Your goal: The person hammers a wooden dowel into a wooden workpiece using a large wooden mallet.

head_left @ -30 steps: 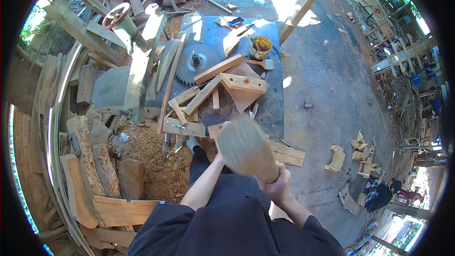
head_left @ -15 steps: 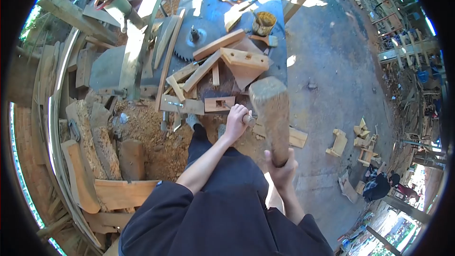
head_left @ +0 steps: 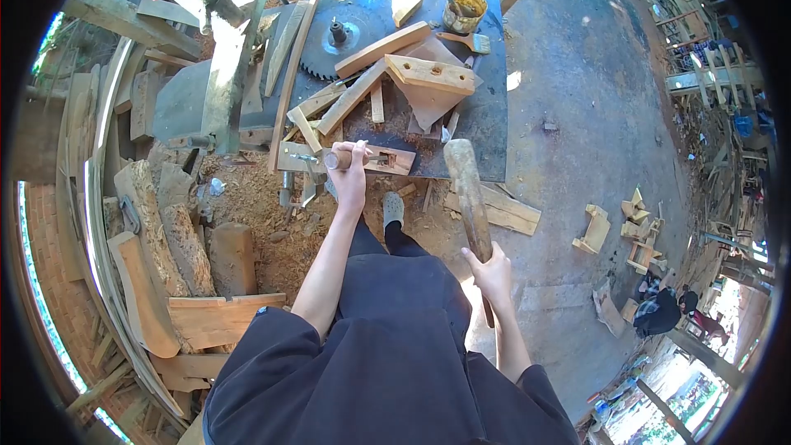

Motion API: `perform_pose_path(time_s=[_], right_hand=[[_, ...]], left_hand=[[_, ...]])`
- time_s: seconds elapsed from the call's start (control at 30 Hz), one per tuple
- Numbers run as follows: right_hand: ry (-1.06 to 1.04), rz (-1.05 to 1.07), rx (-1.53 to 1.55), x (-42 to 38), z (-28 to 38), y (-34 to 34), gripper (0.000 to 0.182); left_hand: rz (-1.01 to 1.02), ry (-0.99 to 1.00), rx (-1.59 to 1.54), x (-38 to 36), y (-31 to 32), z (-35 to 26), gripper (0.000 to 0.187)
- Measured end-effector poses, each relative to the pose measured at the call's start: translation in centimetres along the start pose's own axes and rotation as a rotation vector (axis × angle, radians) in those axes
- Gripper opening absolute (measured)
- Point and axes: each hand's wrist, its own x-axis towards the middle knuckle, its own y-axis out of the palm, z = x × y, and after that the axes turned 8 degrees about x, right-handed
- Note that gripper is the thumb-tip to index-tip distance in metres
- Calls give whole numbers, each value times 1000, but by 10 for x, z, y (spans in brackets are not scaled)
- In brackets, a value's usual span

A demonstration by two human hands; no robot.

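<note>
My left hand (head_left: 352,177) is closed around a chisel (head_left: 337,160) with a round wooden handle, whose butt points left. The blade leans low to the right, its end at the dark recess of a small wooden block (head_left: 403,162); whether it touches the bottom cannot be made out. The block lies at the near edge of a metal saw table (head_left: 480,148). In my right hand (head_left: 493,274) is a wooden mallet (head_left: 466,177), gripped by its handle, head up and apart from the chisel, to the right of the block.
A toothed circular saw blade (head_left: 334,39) lies flat on the table. Wood pieces, a drilled block (head_left: 432,74), a paintbrush (head_left: 470,41) and a stained tin (head_left: 465,12) are behind. Planks (head_left: 503,210) lie on the floor. A person (head_left: 657,313) is crouched far right.
My left hand has moved left with the chisel, which has swung so its handle points left. The mallet has dropped lower, away from the camera and slightly left.
</note>
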Motion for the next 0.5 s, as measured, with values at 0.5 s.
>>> perform_pose_path(time_s=[0.5], right_hand=[[209,265,-244,-1,10,17,74]], left_hand=[[200,5,153,-1,11,3,20]])
